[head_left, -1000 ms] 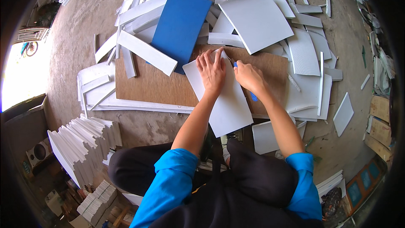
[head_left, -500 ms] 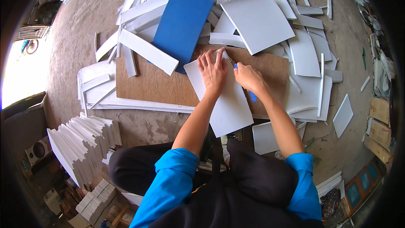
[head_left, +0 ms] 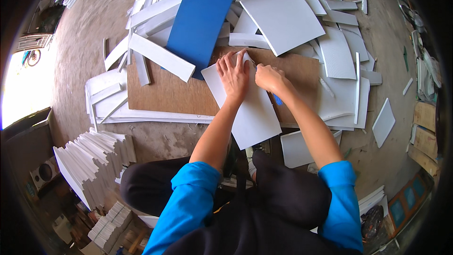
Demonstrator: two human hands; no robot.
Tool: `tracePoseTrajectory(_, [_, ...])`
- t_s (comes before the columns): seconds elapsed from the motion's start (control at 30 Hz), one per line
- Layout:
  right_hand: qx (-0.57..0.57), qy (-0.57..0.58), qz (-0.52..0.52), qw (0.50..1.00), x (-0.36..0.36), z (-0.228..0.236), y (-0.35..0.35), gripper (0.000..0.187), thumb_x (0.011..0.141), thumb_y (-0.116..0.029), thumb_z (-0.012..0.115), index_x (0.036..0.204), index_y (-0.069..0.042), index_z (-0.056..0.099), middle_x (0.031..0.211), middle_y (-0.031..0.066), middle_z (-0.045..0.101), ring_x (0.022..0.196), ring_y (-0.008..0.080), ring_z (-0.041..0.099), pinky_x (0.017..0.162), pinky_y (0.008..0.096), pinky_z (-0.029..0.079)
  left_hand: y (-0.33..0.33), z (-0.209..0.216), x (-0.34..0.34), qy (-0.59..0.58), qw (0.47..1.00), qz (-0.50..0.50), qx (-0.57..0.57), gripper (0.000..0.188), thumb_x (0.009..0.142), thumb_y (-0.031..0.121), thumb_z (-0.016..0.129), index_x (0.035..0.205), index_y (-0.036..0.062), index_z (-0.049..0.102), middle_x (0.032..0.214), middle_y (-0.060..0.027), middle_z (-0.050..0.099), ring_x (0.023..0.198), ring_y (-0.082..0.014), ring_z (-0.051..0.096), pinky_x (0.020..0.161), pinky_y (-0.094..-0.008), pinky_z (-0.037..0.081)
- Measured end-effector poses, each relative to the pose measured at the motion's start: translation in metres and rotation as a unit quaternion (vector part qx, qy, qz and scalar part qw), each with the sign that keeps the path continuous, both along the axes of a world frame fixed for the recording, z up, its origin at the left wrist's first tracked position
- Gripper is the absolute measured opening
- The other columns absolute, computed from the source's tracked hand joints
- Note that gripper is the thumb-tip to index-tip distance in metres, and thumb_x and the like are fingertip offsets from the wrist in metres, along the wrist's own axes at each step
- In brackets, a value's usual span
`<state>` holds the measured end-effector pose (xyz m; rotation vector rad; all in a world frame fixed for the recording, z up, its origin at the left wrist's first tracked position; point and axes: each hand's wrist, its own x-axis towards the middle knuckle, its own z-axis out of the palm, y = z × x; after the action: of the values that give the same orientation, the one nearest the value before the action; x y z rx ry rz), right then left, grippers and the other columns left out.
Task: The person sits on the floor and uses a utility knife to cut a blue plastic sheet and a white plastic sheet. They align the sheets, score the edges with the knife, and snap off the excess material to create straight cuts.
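Observation:
A white foam board sheet (head_left: 252, 118) lies slanted over a brown wooden board (head_left: 174, 89), its near corner reaching past the board's front edge. My left hand (head_left: 233, 78) presses flat on the sheet's far part, fingers stretched and somewhat spread. Beside the sheet's right edge, my right hand (head_left: 272, 78) is closed around what looks like a blue-handled utility knife (head_left: 277, 99). Only a blue bit of its handle shows below the hand; the blade is hidden. A blue sheet (head_left: 198, 28) rests just beyond my left hand, overlapping the wooden board.
White offcuts (head_left: 155, 14) heap up behind the board, with a larger white sheet (head_left: 283, 19) on top. A white strip (head_left: 163, 56) crosses the board's left part. Thin white pieces (head_left: 94, 163) stand stacked at my left. Cardboard boxes (head_left: 424, 115) sit far right.
My right hand has shifted slightly away from me and left, closer to the sheet's edge, hiding the blue part by its fingertips. My left hand and the sheet keep their places.

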<state>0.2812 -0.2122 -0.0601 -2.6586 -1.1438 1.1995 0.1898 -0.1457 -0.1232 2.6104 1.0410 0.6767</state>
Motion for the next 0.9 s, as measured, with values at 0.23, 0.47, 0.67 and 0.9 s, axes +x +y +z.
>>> tracePoseTrajectory(0.23, [0.012, -0.012, -0.011, 1.000, -0.006, -0.005, -0.013, 0.024, 0.080, -0.011, 0.042, 0.098, 0.002, 0.052, 0.097, 0.0254, 0.060, 0.094, 0.0374, 0.059, 0.080, 0.0446, 0.046, -0.001, 0.001, 0.000, 0.009, 1.000, -0.002, -0.011, 0.038, 0.080, 0.023, 0.055, 0.118, 0.0246, 0.050, 0.112, -0.0071, 0.044, 0.112, -0.0266, 0.036, 0.101, -0.0416, 0.021])
tracePoseTrajectory(0.47, [0.025, -0.008, -0.003, 1.000, -0.013, -0.003, -0.028, 0.020, 0.081, -0.010, 0.041, 0.094, 0.003, 0.050, 0.092, 0.0259, 0.061, 0.090, 0.0371, 0.060, 0.078, 0.0445, 0.047, -0.002, 0.002, -0.001, 0.009, 1.000, -0.008, -0.013, 0.038, 0.081, 0.024, 0.054, 0.119, 0.0254, 0.049, 0.112, -0.0067, 0.043, 0.112, -0.0265, 0.036, 0.101, -0.0412, 0.021])
tracePoseTrajectory(0.67, [0.041, -0.026, 0.006, 0.999, -0.022, -0.012, -0.042, 0.026, 0.088, -0.021, 0.038, 0.096, 0.002, 0.046, 0.087, 0.0270, 0.061, 0.085, 0.0409, 0.059, 0.076, 0.0494, 0.046, -0.001, 0.002, -0.003, 0.013, 1.000, -0.006, -0.009, 0.039, 0.081, 0.023, 0.054, 0.119, 0.0254, 0.049, 0.112, -0.0063, 0.043, 0.112, -0.0263, 0.036, 0.101, -0.0410, 0.021])
tracePoseTrajectory(0.9, [0.048, -0.027, -0.006, 0.998, -0.031, -0.007, -0.054, 0.020, 0.082, -0.009, 0.039, 0.093, 0.004, 0.048, 0.085, 0.0274, 0.061, 0.084, 0.0388, 0.061, 0.074, 0.0464, 0.048, -0.001, 0.002, -0.002, 0.020, 1.000, -0.008, -0.007, 0.039, 0.081, 0.023, 0.053, 0.120, 0.0248, 0.048, 0.112, -0.0067, 0.043, 0.112, -0.0262, 0.036, 0.101, -0.0412, 0.021])
